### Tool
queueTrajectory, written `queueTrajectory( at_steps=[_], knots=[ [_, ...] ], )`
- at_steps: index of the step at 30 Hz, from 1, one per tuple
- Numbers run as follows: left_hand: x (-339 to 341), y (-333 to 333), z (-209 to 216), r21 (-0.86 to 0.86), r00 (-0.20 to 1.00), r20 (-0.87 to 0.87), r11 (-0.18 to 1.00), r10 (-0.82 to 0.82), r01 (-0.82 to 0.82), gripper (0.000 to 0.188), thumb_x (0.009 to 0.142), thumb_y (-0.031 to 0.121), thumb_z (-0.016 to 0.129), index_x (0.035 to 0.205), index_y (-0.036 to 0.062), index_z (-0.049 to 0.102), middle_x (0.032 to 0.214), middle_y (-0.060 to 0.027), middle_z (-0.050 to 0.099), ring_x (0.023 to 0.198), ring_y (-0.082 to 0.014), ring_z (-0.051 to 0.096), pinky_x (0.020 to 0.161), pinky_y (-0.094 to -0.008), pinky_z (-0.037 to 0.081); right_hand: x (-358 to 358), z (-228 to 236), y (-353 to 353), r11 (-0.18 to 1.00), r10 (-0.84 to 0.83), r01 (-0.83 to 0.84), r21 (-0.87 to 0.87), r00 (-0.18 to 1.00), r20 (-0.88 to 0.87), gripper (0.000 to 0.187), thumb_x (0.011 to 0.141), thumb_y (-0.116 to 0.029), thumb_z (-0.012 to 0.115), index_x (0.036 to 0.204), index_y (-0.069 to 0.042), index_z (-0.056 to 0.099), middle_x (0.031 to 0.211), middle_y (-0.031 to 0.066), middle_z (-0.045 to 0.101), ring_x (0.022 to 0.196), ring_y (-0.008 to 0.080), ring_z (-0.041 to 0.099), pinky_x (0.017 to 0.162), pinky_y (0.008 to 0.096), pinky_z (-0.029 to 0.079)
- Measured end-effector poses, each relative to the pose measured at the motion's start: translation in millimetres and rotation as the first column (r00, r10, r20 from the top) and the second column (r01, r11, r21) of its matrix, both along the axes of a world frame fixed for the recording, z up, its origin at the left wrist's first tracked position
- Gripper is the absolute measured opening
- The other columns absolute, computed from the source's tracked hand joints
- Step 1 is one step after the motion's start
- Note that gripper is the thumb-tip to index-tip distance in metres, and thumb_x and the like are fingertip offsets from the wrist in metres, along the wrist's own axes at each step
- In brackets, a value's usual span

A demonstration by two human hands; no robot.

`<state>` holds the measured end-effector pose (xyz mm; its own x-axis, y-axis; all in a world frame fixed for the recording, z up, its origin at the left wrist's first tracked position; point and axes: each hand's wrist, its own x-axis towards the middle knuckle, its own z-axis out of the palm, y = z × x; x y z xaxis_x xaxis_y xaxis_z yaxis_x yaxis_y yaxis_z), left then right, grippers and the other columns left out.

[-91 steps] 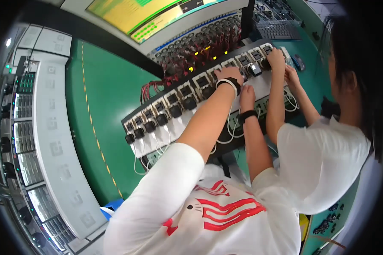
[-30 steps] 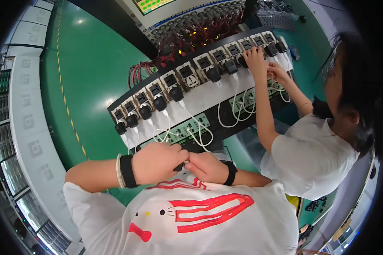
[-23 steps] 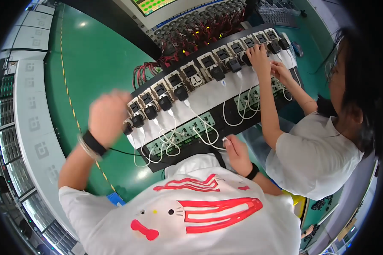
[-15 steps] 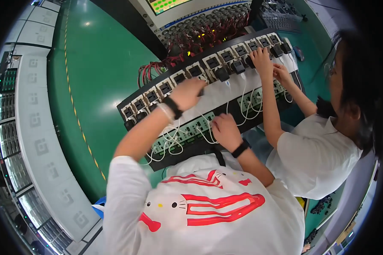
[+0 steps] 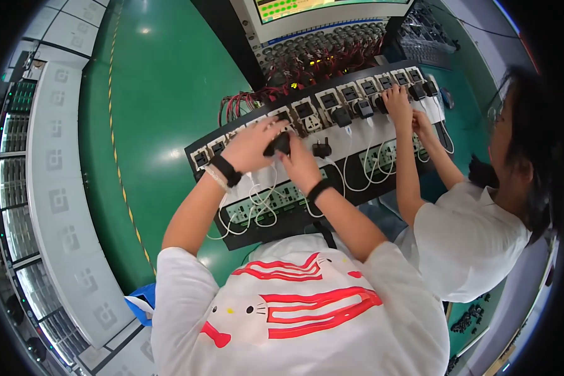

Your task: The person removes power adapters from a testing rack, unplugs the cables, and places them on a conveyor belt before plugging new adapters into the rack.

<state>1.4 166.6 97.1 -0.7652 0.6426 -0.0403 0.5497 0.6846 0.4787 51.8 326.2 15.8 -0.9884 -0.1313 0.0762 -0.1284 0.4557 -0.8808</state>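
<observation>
My left hand (image 5: 250, 149) is over the left half of a row of sockets, fingers curved around a black power adapter (image 5: 278, 145). From below, my right hand (image 5: 302, 168) pinches the same adapter between thumb and fingers; my hands partly cover it. Just right of them, another black adapter (image 5: 321, 148) lies on the pale panel with its prongs up. A white universal socket (image 5: 312, 124) is uncovered beside my left fingertips. White cables (image 5: 263, 203) loop over the green circuit board (image 5: 285, 197) below my hands.
At my right, a co-worker's hands (image 5: 398, 108) are at the right end of the row. Black adapters (image 5: 341, 116) are plugged in between us. Behind stands a rack with red wires (image 5: 307, 72) and a lit screen (image 5: 319, 9). A long white cabinet (image 5: 62, 207) is at left.
My right hand has risen from the circuit board to the adapter by my left hand. My left hand has shifted slightly left. An adapter now shows lying on the panel.
</observation>
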Motion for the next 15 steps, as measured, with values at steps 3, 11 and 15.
queueTrajectory(
  at_steps=[3,11,15],
  knots=[
    [40,5,24,0.02,0.981,0.034,0.982,-0.189,0.189,0.071,0.067,0.008,0.07,0.131,0.009,0.041,0.12,-0.0158,0.051,0.106,-0.0346,0.053,0.085,-0.0402,0.047,39,39,13,0.951,0.291,-0.299,-0.077,0.952,-0.094,0.036,0.085,-0.009,0.055,0.117,0.003,0.043,0.102,0.0232,0.054,0.091,0.0395,0.055,0.078,0.0435,0.044],
    [103,15,70,-0.242,0.994,0.083,0.967,-0.065,0.083,0.035,0.066,0.02,0.072,0.091,0.0074,0.052,0.086,-0.0087,0.052,0.07,-0.028,0.059,0.058,-0.0387,0.048,74,94,29,0.877,0.476,-0.476,-0.057,0.849,0.231,0.015,0.089,-0.015,0.048,0.09,-0.001,0.055,0.08,0.02,0.059,0.076,0.0395,0.056,0.066,0.0443,0.045],
    [103,25,90,-0.331,0.995,-0.012,0.94,-0.099,0.09,0.032,0.065,0.022,0.072,0.087,0.0086,0.052,0.08,-0.0079,0.053,0.061,-0.025,0.059,0.05,-0.0364,0.047,80,111,36,0.884,0.461,-0.431,-0.182,0.868,0.184,0.015,0.089,-0.015,0.05,0.086,-0.002,0.057,0.075,0.0195,0.058,0.072,0.0389,0.057,0.062,0.0424,0.046]
  ],
)
